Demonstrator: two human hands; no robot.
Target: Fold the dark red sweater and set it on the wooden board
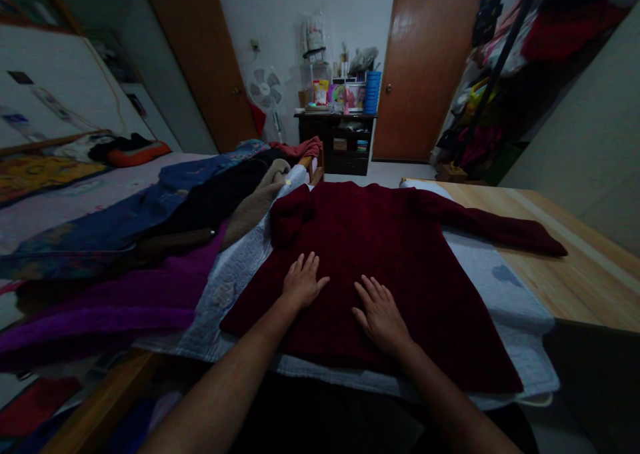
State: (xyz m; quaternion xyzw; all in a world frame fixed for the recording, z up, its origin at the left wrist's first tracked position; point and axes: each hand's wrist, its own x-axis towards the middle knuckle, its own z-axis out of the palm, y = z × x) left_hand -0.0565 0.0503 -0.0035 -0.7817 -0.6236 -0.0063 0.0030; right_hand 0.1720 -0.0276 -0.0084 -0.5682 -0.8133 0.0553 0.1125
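Dark-red, soft-fabric long-sleeved top (370,241) lies spread beneath both hands, hem toward person, neck end away, on pale blue-grey quilted cloth (465,261). Left hand (303,282) and right hand (383,313) palms down on lower body, apart; each grip released, grasping nothing. Left hand nearer bunched left-side sleeve (291,215), just beyond fingertips. Outstretched right-side sleeve (510,231) points rightward over light-brown wooden surface (580,274), right hand nearer.

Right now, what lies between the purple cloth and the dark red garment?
A strip of pale quilted cloth shows between the purple cloth and the dark red garment in the head view.
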